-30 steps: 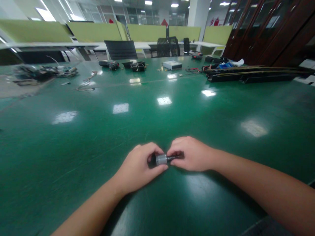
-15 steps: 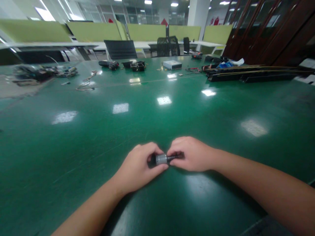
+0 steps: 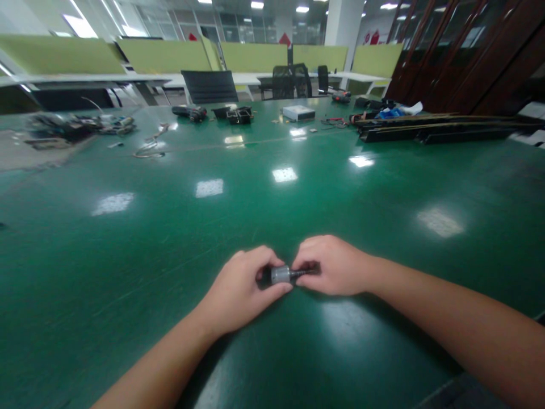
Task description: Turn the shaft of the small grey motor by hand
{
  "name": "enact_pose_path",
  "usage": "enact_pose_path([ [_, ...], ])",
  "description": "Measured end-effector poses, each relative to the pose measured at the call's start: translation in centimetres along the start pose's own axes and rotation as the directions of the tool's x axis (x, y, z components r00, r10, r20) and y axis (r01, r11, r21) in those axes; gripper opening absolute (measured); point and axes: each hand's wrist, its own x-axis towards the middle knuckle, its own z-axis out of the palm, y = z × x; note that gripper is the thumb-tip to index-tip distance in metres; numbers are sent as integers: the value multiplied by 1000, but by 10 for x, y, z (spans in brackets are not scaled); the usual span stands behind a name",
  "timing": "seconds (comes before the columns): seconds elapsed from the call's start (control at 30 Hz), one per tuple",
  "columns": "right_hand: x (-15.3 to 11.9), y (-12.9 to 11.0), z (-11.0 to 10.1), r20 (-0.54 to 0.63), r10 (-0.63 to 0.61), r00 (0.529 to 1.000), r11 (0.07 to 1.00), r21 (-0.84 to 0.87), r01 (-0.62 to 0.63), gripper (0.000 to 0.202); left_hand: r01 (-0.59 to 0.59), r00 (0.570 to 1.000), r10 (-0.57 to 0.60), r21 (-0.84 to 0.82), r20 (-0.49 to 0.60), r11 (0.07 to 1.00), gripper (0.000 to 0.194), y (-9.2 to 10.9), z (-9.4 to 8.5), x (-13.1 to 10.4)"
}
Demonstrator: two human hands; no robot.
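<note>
Between my hands, a small silver-and-black cylinder (image 3: 280,275) lies sideways close to the green tabletop (image 3: 179,227); it resembles a small motor, though its exact kind is unclear. My left hand (image 3: 240,292) curls around its black left end, thumb below and index finger above. From its right side a thin dark shaft (image 3: 299,274) sticks out. My right hand (image 3: 330,266) pinches the shaft's far end between thumb and bent fingers, which partly cover it. Both hands rest low near the table, fingertips almost meeting.
Along the far side are a silver box (image 3: 298,113), black parts (image 3: 234,115), a dark tool (image 3: 190,113) and long black strips (image 3: 438,129). Tangled electronics (image 3: 76,124) sit at far left, with a loose cable (image 3: 149,149) nearby. Chairs (image 3: 210,86) stand beyond.
Both hands hold nearly the same pose. The right fingertips have shifted very slightly right along the thin shaft; the cylinder stays in the left hand.
</note>
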Motion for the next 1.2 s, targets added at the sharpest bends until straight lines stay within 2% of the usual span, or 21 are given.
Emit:
enact_pose_path([
  [0.8,-3,3,-5,26,1,1000,1000,-16,-1,6,-9,1000,9,-5,-5,1000,21,0,0,0],
  [1.2,-6,5,-14,106,28,994,999,-36,-25,7,0,1000,0,-13,10,1000,21,-1,1,0],
])
